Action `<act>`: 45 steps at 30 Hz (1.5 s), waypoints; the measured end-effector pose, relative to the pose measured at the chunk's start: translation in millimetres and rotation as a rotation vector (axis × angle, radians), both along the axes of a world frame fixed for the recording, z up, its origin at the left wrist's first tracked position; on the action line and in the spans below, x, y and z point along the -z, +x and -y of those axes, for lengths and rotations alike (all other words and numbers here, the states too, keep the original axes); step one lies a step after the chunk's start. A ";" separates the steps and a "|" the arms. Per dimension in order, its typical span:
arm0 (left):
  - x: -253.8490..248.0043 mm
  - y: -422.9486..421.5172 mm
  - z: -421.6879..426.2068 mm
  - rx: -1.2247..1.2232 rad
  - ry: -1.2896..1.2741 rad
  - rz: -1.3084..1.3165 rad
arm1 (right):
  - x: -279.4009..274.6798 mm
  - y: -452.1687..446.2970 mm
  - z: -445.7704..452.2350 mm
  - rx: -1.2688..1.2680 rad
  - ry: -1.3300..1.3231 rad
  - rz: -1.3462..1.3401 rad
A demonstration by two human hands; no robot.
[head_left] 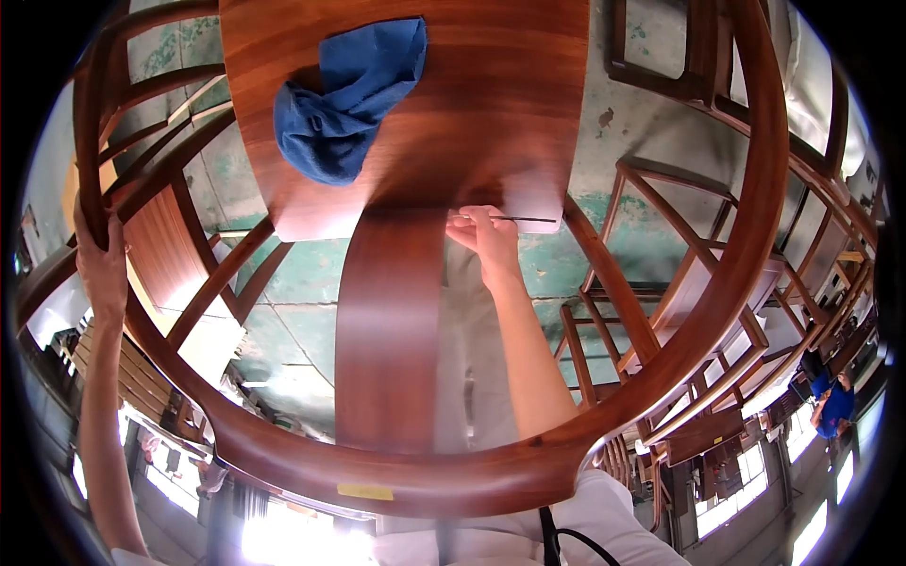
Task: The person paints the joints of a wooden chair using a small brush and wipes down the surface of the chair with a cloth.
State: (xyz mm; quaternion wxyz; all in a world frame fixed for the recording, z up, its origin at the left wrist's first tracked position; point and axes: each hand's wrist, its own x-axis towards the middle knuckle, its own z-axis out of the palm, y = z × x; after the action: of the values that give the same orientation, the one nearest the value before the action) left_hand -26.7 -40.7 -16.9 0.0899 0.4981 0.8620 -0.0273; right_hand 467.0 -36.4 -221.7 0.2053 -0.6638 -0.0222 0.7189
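Observation:
A dark reddish wooden chair stands below me, its seat (491,94) at the top of the view and its curved top rail (406,476) nearest me. My left hand (102,269) is closed around the left armrest (90,141). Between the fingertips of my right hand (491,243) is a thin dark stick (530,220), like a fine paintbrush or pen, pointing left. Its tip meets the right edge of the back splat (389,321), close to the seat; the tip is too small to make out. A crumpled blue cloth (349,104) lies on the seat.
More wooden chair frames (675,179) stand to the right, and another wooden panel (170,245) is on the left. A yellow label (365,491) is stuck on the top rail. A person in blue (834,404) is far off at the right. The floor (293,330) is worn green and grey.

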 end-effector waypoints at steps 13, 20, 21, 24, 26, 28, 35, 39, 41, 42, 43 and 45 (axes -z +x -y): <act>-3.0 5.0 -3.6 -0.005 -0.028 -0.019 | -6.4 1.2 -2.8 -0.109 0.014 0.013; -2.1 1.9 -1.8 -0.016 -0.025 -0.010 | -5.9 3.7 -1.6 -0.133 0.024 -0.005; -1.7 1.4 -1.4 -0.013 -0.022 -0.009 | -7.6 4.4 -2.3 -0.151 0.019 -0.006; -1.4 1.4 -0.3 -0.020 -0.027 -0.018 | -12.7 3.3 -2.6 -0.105 0.029 -0.006; -2.0 3.3 -1.8 -0.029 -0.030 -0.006 | -14.1 3.7 -2.7 -0.120 0.035 0.006; -3.8 3.0 -3.7 -0.046 -0.047 -0.003 | -14.6 3.3 -3.3 -0.132 0.041 0.010; -3.0 3.4 -4.7 -0.041 -0.034 -0.008 | -9.8 3.4 -3.3 -0.116 0.026 -0.007; -4.1 5.1 -4.3 -0.053 -0.062 -0.041 | -6.1 -2.1 -3.3 0.020 -0.005 0.013; -4.2 8.1 -5.3 -0.034 -0.045 -0.038 | -1.0 -2.7 -1.4 0.008 -0.006 0.013; -4.1 9.1 -5.5 -0.025 -0.036 -0.037 | 0.0 -3.2 -1.5 0.001 -0.006 0.013; -4.2 8.5 -5.5 -0.025 -0.039 -0.034 | 0.7 -3.2 -1.6 -0.004 0.007 0.015; -4.2 5.9 -4.4 -0.027 -0.047 -0.028 | 1.3 -2.9 -1.9 -0.014 0.031 0.020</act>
State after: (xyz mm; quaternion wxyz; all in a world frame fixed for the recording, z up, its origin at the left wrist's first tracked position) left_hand -20.8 -36.3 -12.7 0.0900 0.4838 0.8689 -0.0534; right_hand 464.1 -34.5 -223.0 0.2103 -0.6674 -0.0402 0.7132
